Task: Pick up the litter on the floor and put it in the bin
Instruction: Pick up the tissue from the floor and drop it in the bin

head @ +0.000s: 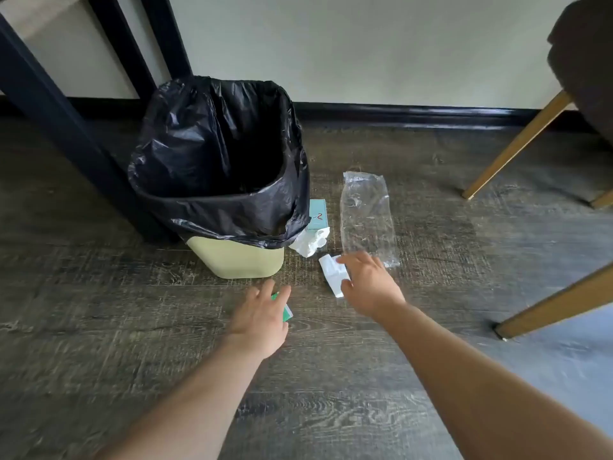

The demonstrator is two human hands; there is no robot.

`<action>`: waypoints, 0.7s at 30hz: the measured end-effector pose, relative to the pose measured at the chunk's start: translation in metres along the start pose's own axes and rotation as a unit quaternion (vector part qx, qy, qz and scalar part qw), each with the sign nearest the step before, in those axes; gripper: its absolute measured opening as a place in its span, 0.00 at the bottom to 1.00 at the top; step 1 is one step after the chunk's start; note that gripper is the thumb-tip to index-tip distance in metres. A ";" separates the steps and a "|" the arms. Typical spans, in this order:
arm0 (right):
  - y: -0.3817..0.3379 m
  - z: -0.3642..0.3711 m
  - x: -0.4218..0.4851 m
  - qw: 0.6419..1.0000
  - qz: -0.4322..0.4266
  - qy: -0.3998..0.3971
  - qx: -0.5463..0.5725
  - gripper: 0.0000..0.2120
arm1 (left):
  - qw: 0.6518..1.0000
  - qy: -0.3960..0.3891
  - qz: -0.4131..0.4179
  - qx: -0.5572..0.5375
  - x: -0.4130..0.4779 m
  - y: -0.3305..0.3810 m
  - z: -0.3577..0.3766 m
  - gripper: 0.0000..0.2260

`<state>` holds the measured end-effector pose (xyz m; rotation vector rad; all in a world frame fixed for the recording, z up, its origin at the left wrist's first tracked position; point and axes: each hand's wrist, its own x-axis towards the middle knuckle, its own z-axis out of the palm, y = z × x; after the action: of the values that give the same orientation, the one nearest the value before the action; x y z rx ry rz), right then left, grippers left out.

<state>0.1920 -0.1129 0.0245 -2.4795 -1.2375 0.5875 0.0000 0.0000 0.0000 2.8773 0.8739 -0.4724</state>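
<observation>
Both arms are stretched out low over the dark wood-look floor (431,376), right in front of the bin (232,257). It's a pale yellow-green tub with a black bag (205,141) folded over the rim, standing next to a dark furniture leg (49,111), and I can't see anything inside it from here.

The left hand (260,322) is palm down on a small green and white packet (285,310), fingers (281,295) spread loosely over it. Whether it's really gripped or just covered, I can't tell.

The right hand (371,287) is open, fingers (360,257) fanned out, reaching at a folded white paper scrap (331,270) on the floor. The thumb side touches it but nothing is closed around it.

The rest of the litter sits just right of the bin: a crumpled white tissue (311,242) against the bin's base, a light blue card or small box (317,215) tucked behind it, and a clear plastic bag (366,214) lying flat, its near end just beside the right hand. Wooden chair legs (517,144) are off to the right.
</observation>
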 end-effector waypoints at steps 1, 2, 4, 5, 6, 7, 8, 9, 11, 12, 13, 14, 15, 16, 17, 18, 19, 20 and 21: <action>0.001 0.005 0.004 0.999 0.007 -0.028 -0.014 0.25 | 0.999 -0.031 -0.023 -0.002 0.005 0.000 0.004 0.32; 0.002 0.009 0.007 0.999 0.012 -0.042 -0.023 0.25 | 0.998 -0.045 -0.046 -0.009 0.009 0.000 0.007 0.33; 0.006 0.019 0.009 0.996 0.022 -0.076 -0.039 0.26 | 0.996 -0.065 -0.061 0.003 0.011 0.001 0.014 0.33; 0.008 0.023 0.011 0.995 0.029 -0.084 -0.044 0.27 | 0.995 -0.071 -0.066 0.008 0.013 0.001 0.017 0.33; 0.010 0.026 0.013 0.994 0.036 -0.089 -0.045 0.28 | 0.995 -0.071 -0.071 0.009 0.014 0.002 0.019 0.32; 0.014 0.029 0.015 0.994 0.040 -0.090 -0.045 0.28 | 0.995 -0.065 -0.072 0.013 0.017 0.002 0.020 0.31; 0.015 0.031 0.017 0.994 0.043 -0.092 -0.045 0.28 | 0.995 -0.063 -0.074 0.015 0.018 0.003 0.019 0.30; 0.018 0.034 0.019 0.994 0.042 -0.092 -0.049 0.28 | 0.995 -0.061 -0.079 0.019 0.020 0.004 0.019 0.29; 0.020 0.041 0.023 0.993 0.037 -0.097 -0.065 0.27 | 0.994 -0.060 -0.088 0.035 0.023 0.006 0.016 0.30; 0.019 0.043 0.025 0.991 0.035 -0.098 -0.080 0.26 | 0.993 -0.058 -0.090 0.047 0.024 0.007 0.015 0.31; 0.019 0.046 0.027 0.990 0.031 -0.094 -0.102 0.25 | 0.993 -0.055 -0.092 0.056 0.024 0.008 0.013 0.31; 0.019 0.049 0.028 0.988 0.027 -0.086 -0.123 0.24 | 0.992 -0.054 -0.094 0.061 0.024 0.008 0.012 0.30; 0.018 0.050 0.028 0.987 0.022 -0.074 -0.139 0.23 | 0.993 -0.053 -0.089 0.064 0.024 0.009 0.011 0.29; 0.018 0.051 0.028 0.986 0.021 -0.063 -0.155 0.22 | 0.993 -0.052 -0.079 0.063 0.023 0.010 0.009 0.27; 0.017 0.051 0.028 0.984 0.016 -0.053 -0.167 0.22 | 0.995 -0.055 -0.067 0.059 0.021 0.011 0.004 0.25; 0.016 0.051 0.028 0.983 0.012 -0.046 -0.177 0.22 | 0.997 -0.049 -0.049 0.045 0.018 0.013 -0.004 0.22; 0.015 0.051 0.028 0.982 0.006 -0.036 -0.187 0.22 | 0.999 -0.035 -0.026 0.025 0.014 0.016 -0.014 0.19; 0.014 0.052 0.027 0.980 0.000 -0.029 -0.196 0.21 | 1.000 -0.013 0.002 0.002 0.008 0.019 -0.028 0.15; 0.013 0.052 0.027 0.978 -0.007 -0.027 -0.206 0.19 | 0.999 0.015 0.035 -0.024 0.001 0.024 -0.045 0.12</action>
<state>0.1906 -0.0939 -0.0329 -2.7982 -1.5266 0.4309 0.0257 -0.0115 0.0421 2.8665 0.7737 -0.3975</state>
